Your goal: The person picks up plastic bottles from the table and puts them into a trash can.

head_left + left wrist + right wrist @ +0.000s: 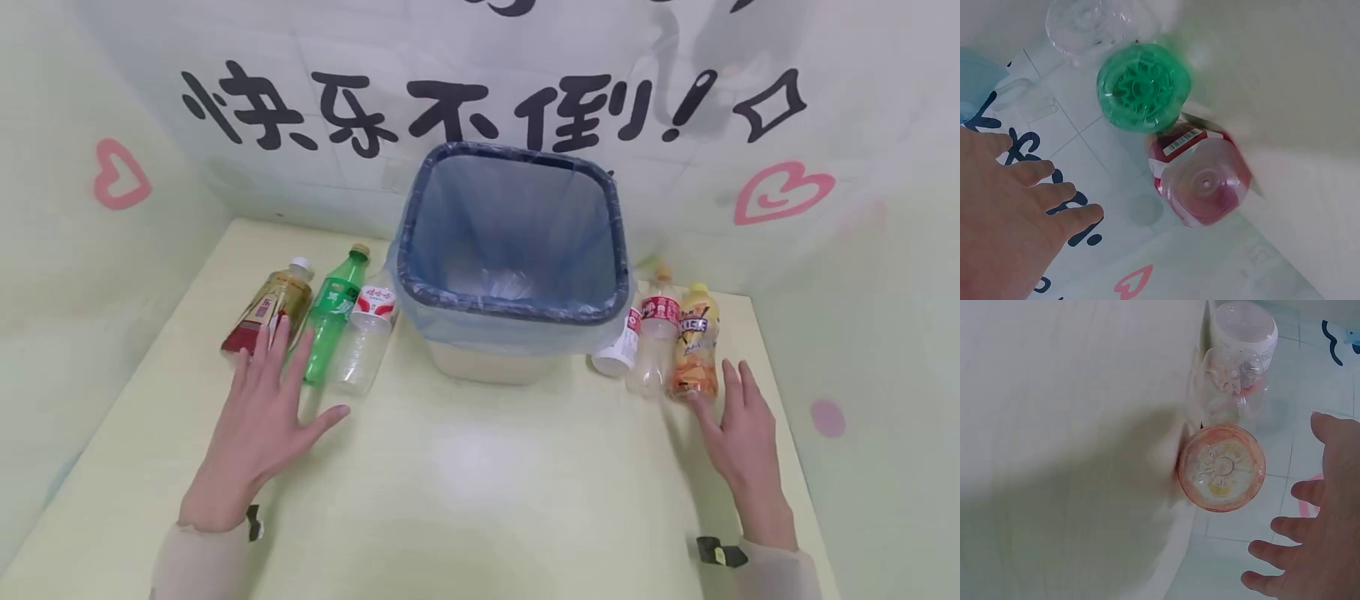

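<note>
My left hand (255,425), fingers spread, hovers in front of a gold-and-red bottle (279,292) and a green plastic bottle (333,312). A clear bottle (360,354) with a red-and-white label lies beside them. In the left wrist view, the green bottle's base (1143,87) is apart from the fingers. My right hand (746,442) is near an orange-drink bottle (696,350) with a yellow cap; its fingers are extended and hold nothing. To that bottle's left lie a clear red-labelled bottle (654,354) and a white bottle (618,354), partly hidden by the bin liner.
Between the two groups of bottles stands a bin (480,367) lined with a translucent blue bag and edged by a dark rim (517,310). The pale table (472,492) meets a wall covering (337,183) with black lettering and pink hearts.
</note>
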`<state>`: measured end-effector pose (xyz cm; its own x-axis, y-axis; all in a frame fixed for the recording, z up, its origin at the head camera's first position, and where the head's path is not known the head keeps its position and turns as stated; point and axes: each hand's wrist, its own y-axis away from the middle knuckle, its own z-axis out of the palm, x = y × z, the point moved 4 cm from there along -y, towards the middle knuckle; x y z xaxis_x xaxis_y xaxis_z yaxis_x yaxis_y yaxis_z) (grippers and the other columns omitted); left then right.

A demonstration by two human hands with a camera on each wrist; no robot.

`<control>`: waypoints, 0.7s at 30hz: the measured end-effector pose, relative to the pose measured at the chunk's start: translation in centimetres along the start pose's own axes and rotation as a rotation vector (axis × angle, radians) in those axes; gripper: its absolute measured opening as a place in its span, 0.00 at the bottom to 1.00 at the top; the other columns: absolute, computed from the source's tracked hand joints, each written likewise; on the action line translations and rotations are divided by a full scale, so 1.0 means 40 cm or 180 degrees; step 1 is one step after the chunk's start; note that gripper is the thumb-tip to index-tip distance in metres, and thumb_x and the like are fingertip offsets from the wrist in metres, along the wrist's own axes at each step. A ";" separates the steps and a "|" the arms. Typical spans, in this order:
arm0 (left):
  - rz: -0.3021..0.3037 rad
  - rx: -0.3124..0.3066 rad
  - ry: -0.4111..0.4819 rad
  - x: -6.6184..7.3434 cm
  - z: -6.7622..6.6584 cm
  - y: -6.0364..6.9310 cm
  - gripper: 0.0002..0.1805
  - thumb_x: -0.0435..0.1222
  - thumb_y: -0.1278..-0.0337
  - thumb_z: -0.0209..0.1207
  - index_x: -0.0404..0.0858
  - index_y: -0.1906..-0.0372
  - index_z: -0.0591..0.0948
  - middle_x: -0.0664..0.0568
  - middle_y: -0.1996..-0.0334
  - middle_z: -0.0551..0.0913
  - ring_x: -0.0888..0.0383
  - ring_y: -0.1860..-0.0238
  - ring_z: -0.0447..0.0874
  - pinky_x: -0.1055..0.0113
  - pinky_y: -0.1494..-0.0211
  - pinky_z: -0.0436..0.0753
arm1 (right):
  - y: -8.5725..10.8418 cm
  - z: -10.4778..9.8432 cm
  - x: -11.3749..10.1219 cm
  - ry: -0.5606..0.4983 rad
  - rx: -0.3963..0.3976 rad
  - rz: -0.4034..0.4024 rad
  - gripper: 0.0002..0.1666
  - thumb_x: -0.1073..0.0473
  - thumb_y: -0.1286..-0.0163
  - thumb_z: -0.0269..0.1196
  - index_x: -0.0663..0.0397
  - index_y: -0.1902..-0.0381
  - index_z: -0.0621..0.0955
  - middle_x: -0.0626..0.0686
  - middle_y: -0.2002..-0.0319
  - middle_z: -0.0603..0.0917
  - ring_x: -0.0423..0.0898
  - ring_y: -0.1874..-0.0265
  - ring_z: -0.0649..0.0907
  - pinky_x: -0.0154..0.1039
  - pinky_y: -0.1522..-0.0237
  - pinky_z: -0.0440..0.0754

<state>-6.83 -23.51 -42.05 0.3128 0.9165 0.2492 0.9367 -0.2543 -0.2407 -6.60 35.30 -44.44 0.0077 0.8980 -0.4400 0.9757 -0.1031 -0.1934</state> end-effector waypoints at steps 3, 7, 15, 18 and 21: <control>0.0042 -0.0031 -0.0022 -0.005 -0.004 -0.023 0.60 0.65 0.50 0.62 0.42 0.20 0.47 0.39 0.20 0.39 0.38 0.22 0.34 0.35 0.26 0.44 | -0.009 -0.001 0.002 0.0021 -0.0054 0.0043 0.42 0.45 0.24 0.55 0.62 0.24 0.56 0.71 0.24 0.51 0.79 0.34 0.60 0.76 0.40 0.56; 0.0105 0.0027 -0.0015 -0.007 -0.009 -0.048 0.60 0.66 0.48 0.60 0.43 0.20 0.47 0.38 0.21 0.41 0.39 0.22 0.32 0.37 0.25 0.46 | -0.026 -0.005 0.001 0.0050 -0.0112 0.0070 0.43 0.44 0.24 0.54 0.62 0.23 0.55 0.69 0.24 0.49 0.79 0.34 0.59 0.77 0.40 0.55; 0.0101 0.0058 0.0069 -0.002 -0.020 -0.073 0.60 0.64 0.47 0.62 0.43 0.19 0.44 0.41 0.20 0.38 0.40 0.22 0.33 0.40 0.25 0.47 | -0.054 -0.005 -0.001 0.0084 -0.0395 0.0311 0.47 0.39 0.24 0.53 0.61 0.22 0.51 0.67 0.22 0.43 0.78 0.31 0.56 0.78 0.41 0.57; 0.0101 0.0084 0.0091 -0.001 -0.026 -0.083 0.60 0.63 0.47 0.63 0.44 0.19 0.44 0.43 0.20 0.38 0.38 0.22 0.35 0.41 0.24 0.48 | -0.064 -0.001 0.000 0.0085 -0.0478 0.0345 0.47 0.39 0.24 0.52 0.60 0.21 0.51 0.67 0.22 0.41 0.78 0.32 0.56 0.78 0.42 0.59; 0.0155 0.0170 0.0113 0.002 -0.033 -0.100 0.59 0.62 0.48 0.63 0.45 0.19 0.44 0.44 0.20 0.38 0.37 0.22 0.39 0.41 0.24 0.49 | -0.080 0.002 0.002 0.0075 -0.0487 0.0331 0.46 0.40 0.24 0.52 0.61 0.22 0.51 0.68 0.22 0.41 0.78 0.32 0.56 0.78 0.42 0.59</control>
<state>-10.32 -22.82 -39.81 0.3641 0.8917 0.2689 0.9108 -0.2806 -0.3028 -9.75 35.68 -43.91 0.1135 0.8959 -0.4295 0.9913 -0.1312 -0.0116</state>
